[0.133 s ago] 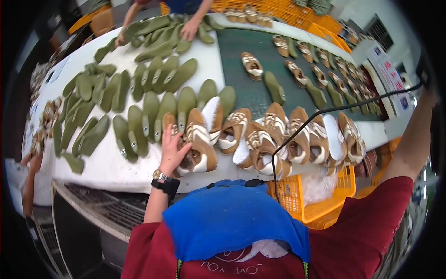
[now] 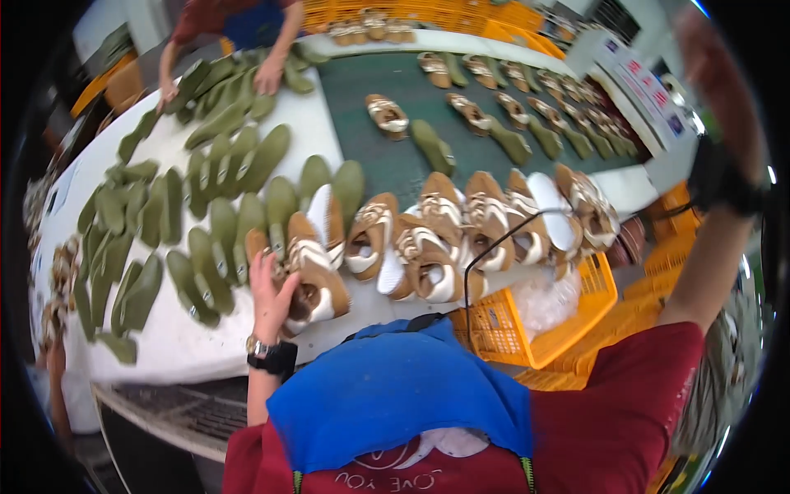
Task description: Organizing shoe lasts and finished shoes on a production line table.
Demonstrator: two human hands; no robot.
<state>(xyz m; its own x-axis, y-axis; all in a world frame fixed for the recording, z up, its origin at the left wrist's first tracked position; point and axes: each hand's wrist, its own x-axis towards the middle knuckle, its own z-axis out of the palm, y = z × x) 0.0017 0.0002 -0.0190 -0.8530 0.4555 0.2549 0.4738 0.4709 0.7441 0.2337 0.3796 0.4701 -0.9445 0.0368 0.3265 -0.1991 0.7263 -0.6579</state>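
My left hand (image 2: pixel 270 300) grips the leftmost brown-and-white sneaker (image 2: pixel 256 240), thumb on its right side and fingers over the upper. Just right of the hand stands another brown sneaker (image 2: pixel 318 272) with white stripes, and a white sole (image 2: pixel 321 207) shows behind it. My right hand (image 2: pixel 714 70) is raised at the upper right, away from the table and smeared by motion; its fingers cannot be made out. Several more sneakers (image 2: pixel 489 218) line the near table edge, and green shoe lasts (image 2: pixel 193 276) lie to the left.
Across the white table (image 2: pixel 164 346), a co-worker's hand (image 2: pixel 269 76) touches piled lasts. A green mat (image 2: pixel 354 90) bears rows of shoes and lasts. Yellow crates (image 2: pixel 605 284) with clear plastic stand below the near edge. A black cable (image 2: pixel 471 276) hangs before the sneakers.
My right hand has swung upward at the right side. The whole view has shifted, with the table moving leftward in it. My left hand stays on the same sneaker.
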